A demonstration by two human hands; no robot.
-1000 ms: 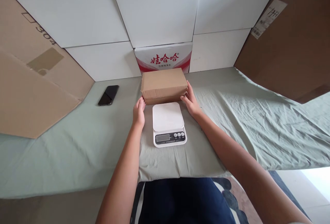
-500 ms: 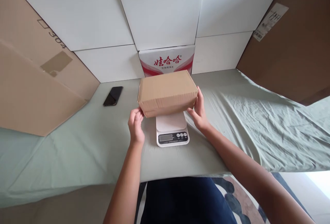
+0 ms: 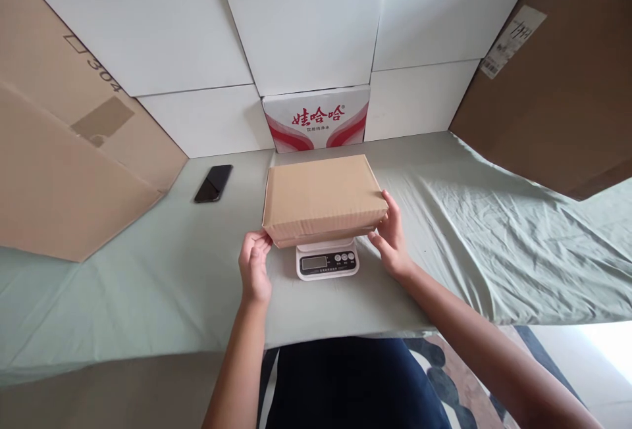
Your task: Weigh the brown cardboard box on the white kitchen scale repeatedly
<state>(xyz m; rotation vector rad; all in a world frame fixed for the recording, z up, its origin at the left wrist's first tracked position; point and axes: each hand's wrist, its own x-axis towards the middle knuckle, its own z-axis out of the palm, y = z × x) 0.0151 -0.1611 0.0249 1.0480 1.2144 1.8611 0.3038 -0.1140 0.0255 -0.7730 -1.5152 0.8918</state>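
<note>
A closed brown cardboard box (image 3: 323,195) is over the white kitchen scale (image 3: 328,270), covering most of its weighing plate. Whether the box rests on the plate or hovers just above it, I cannot tell. My left hand (image 3: 255,264) grips the box's near left corner, its fingertips partly hidden under the edge. At the near right corner, my right hand (image 3: 391,238) holds the box with fingers along the side and the thumb low at the front. The scale's dark panel, with a small display and several round buttons, shows in front of the box.
A black phone (image 3: 214,183) lies to the left on the green cloth (image 3: 168,291). Behind stand white panels (image 3: 306,27) and a white and red carton (image 3: 316,120). Large brown cardboard sheets flank the table, one at left (image 3: 64,133) and one at right (image 3: 553,100).
Both hands have brought the box down and toward me, so it now hides more of the scale's plate. More of the red and white carton behind shows.
</note>
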